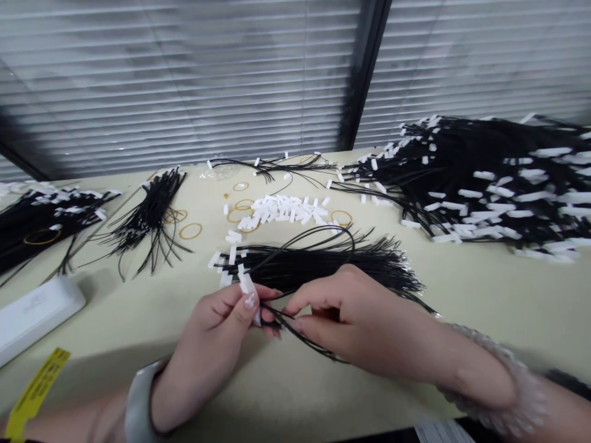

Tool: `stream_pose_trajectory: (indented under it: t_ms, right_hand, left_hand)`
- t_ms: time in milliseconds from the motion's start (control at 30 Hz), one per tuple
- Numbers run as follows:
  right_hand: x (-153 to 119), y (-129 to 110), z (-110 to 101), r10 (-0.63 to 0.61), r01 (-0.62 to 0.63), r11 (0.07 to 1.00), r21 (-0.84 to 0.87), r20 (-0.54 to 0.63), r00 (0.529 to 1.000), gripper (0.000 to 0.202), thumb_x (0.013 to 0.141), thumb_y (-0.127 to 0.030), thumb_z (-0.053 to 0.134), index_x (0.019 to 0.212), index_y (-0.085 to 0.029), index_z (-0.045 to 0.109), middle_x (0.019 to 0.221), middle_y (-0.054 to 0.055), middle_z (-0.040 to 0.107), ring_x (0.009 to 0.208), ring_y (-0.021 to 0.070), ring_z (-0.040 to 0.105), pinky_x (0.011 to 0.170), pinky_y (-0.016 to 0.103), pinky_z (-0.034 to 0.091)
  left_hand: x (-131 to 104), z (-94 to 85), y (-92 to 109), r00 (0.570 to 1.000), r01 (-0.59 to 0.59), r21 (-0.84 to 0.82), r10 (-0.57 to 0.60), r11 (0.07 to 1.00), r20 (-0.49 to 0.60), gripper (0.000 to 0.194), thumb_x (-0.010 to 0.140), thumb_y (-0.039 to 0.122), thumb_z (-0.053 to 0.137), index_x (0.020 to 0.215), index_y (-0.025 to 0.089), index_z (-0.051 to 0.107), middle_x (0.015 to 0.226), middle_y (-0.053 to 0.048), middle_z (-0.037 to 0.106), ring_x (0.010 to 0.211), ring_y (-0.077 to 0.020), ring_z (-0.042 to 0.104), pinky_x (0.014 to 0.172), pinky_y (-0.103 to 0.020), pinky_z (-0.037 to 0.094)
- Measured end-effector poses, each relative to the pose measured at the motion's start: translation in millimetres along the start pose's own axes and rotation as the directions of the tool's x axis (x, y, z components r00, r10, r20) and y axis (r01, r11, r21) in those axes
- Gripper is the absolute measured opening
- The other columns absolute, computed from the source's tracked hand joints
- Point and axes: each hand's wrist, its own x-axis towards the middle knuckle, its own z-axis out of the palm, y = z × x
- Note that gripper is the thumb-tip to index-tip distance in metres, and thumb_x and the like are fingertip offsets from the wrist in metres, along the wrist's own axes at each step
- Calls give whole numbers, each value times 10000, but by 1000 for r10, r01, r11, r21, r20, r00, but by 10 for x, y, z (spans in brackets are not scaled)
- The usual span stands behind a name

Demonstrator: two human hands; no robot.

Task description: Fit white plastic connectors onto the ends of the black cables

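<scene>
The held wires [300, 335] are above the near-middle part of the surface [498, 301], between the two hands and just in front of the laid-out wire bundle [314, 264]. Left hand [212, 338]: fingers pinch the wires at their white end pieces [248, 284]. Right hand [355, 320]: thumb and index finger form a narrow gap at the wires; firm contact cannot be confirmed. Open room extends in front of the hands to the near edge, and to the right of the bundle.

The held wires are thin, black and flexible, and curve down to the right below the right hand.

The bundle blocks the space directly behind the hands. Behind it lies a pile of loose white pieces [289, 210], with rubber bands [189, 239] scattered to the left. A large wire heap [475, 166] occupies the far right. A smaller wire bunch [159, 203] and a white case [41, 314] limit the left side. Window blinds [231, 74] stand behind the far edge.
</scene>
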Motion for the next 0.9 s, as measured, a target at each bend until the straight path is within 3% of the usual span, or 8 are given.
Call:
stream_pose_trajectory:
  t_ms: [133,233,333,467,633,733,800,900]
  right_hand:
    - [-13,36,64,8,-9,1000,-18,-19,1000,195,853,-255,446,886,-231,636,566,-69,525,474,43,379,449,174,281]
    - [-1,52,84,-109,93,976,-199,-72,991,194,865,-216,434,810,-199,620,674,-36,579,605,66,468,574,202,335]
    - [11,65,73,-199,174,912,-372,-30,979,199,868,-171,425,754,-171,588,752,-8,588,700,96,493,652,238,344]
    - [3,73,61,-157,125,869,-479,-27,987,194,879,-165,396,757,-174,546,726,-7,560,678,111,482,629,256,334]
    - [-11,102,12,-269,130,704,-699,-93,958,147,822,-110,439,707,-178,502,697,10,518,637,138,425,576,287,280]
    - [-36,142,-119,-274,2,615,-788,-212,938,157,805,-125,460,673,-172,528,665,31,523,636,155,443,560,292,280]
    - [-76,146,-228,-283,-159,580,-799,-381,880,145,810,-162,470,715,-169,579,621,34,537,586,148,461,520,287,276]
    - [-143,77,-353,-334,-292,705,-647,-665,668,117,788,-164,528,834,-167,635,633,25,595,550,123,509,518,274,352]
  left_hand:
    - [-6,-6,18,999,-37,66,37,997,-12,153,779,296,572,754,191,680,611,-9,670,553,-127,607,547,-202,466]
    - [-12,-10,18,999,-49,84,49,995,2,159,792,289,553,772,188,675,596,-7,666,548,-128,606,560,-208,467]
    - [-16,-8,24,998,-57,97,56,994,12,172,799,290,540,767,177,666,572,-9,656,536,-132,601,565,-219,465]
    - [-14,1,49,997,-68,104,66,992,29,166,799,273,539,755,179,668,554,3,639,527,-123,589,555,-211,456]
    - [0,32,50,999,-34,38,32,999,37,162,796,278,554,747,173,667,539,15,616,507,-106,569,545,-203,447]
    - [25,37,0,1000,30,-74,-30,997,5,180,793,315,565,756,164,657,553,17,604,507,-101,562,548,-212,456]
    - [44,29,-41,997,74,-172,-75,982,0,204,788,345,572,763,160,654,570,14,601,527,-103,562,568,-227,470]
    - [66,16,-82,994,106,-287,-103,952,25,217,781,365,584,760,160,653,597,10,601,557,-101,561,575,-226,469]
